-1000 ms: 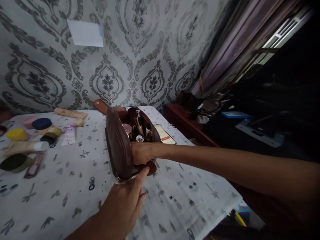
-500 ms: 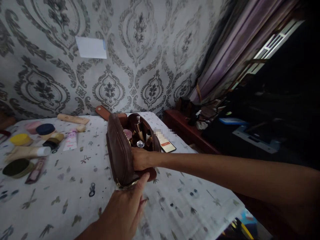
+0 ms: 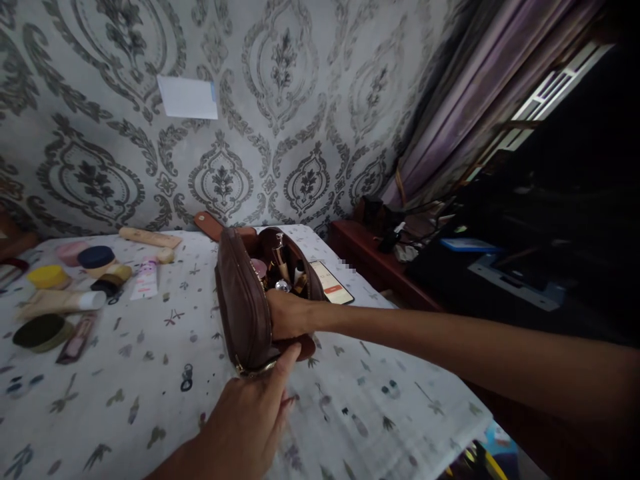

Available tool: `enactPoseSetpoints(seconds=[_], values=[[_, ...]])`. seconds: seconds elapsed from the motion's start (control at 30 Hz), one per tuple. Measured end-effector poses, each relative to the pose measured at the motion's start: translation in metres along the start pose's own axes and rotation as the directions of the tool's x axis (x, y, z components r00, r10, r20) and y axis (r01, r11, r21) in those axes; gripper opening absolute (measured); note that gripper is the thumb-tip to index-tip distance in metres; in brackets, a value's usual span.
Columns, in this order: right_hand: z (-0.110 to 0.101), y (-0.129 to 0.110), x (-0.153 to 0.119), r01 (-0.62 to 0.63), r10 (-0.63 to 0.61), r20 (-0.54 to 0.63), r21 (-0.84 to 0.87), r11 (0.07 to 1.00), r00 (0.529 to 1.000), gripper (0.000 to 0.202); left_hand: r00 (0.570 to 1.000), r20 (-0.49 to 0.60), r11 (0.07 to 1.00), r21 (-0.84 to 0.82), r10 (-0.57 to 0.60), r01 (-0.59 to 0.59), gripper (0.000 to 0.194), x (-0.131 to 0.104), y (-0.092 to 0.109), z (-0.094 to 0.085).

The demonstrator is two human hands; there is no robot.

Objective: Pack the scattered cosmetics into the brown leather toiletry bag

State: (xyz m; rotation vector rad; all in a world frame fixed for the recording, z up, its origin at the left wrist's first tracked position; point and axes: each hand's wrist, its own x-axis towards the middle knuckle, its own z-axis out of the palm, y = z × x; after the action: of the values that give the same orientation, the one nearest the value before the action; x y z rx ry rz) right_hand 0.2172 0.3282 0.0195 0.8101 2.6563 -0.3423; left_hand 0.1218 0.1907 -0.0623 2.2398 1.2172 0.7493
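Observation:
An unzipped brown bag [image 3: 241, 307] stands on the patterned cloth [image 3: 200, 413], with several cosmetics inside, among them a gold-and-black bottle [image 3: 281, 260] and a clear round cap [image 3: 283, 286]. My right hand [image 3: 291, 315] reaches into the near end of the bag; its fingers are hidden inside. My left hand [image 3: 255, 417] is at the bag's near end, thumb and fingers closed round the brown flap [image 3: 306, 349] or the edge beside the zip.
Left of the bag lie several cosmetics, including a yellow-lidded jar [image 3: 49, 277], a dark-lidded jar [image 3: 43, 332] and a pink-white tube [image 3: 145, 278]. A phone [image 3: 333, 285] lies right of the bag. Beyond the cloth's right edge is a dark red wooden surface [image 3: 385, 257].
The view has shifted slightly, so the scene sits a little further right. My right hand is still inside the bag and my left hand stays at its near end.

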Motion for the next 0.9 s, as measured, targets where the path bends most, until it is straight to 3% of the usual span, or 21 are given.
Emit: enactPoseSetpoints(seconds=[0.13,0.27,0.33,0.4,0.5,0.63,0.73,0.9], values=[[-0.016,0.002,-0.017,-0.079,0.076,0.046,0.064,0.995,0.996,0.029,0.993,-0.111,0.999,0.020,0.051,-0.049,0.055,0.001,0.012,-0.026],[-0.034,0.000,-0.034,-0.058,0.063,0.054,-0.081,0.995,0.997,0.031,0.942,-0.332,0.991,0.132,0.054,-0.010,0.030,0.019,0.020,-0.083],[-0.043,-0.003,-0.041,-0.022,0.030,0.046,-0.163,0.986,0.999,0.030,0.932,-0.360,0.961,0.270,0.047,0.056,0.023,0.040,0.020,-0.109],[-0.052,-0.005,-0.046,-0.007,0.023,0.065,-0.234,0.972,0.998,0.028,0.954,-0.295,0.893,0.441,0.051,0.088,0.020,0.066,0.016,-0.125],[-0.059,-0.005,-0.050,0.003,0.030,0.109,-0.290,0.957,0.994,0.025,0.997,-0.029,0.798,0.602,0.071,-0.039,0.018,0.104,0.010,-0.130],[-0.059,0.002,-0.048,0.016,0.025,0.137,-0.288,0.958,0.990,0.025,0.968,0.244,0.770,0.627,-0.048,-0.120,0.020,0.136,0.009,-0.121],[-0.057,0.008,-0.045,0.055,-0.003,0.184,-0.282,0.958,0.983,0.027,0.933,0.325,0.781,0.619,-0.155,-0.086,0.026,0.147,0.010,-0.120],[-0.055,0.007,-0.042,0.023,0.055,0.219,-0.339,0.941,0.974,0.022,0.911,0.384,0.806,0.581,-0.153,-0.109,0.031,0.158,0.003,-0.116]])
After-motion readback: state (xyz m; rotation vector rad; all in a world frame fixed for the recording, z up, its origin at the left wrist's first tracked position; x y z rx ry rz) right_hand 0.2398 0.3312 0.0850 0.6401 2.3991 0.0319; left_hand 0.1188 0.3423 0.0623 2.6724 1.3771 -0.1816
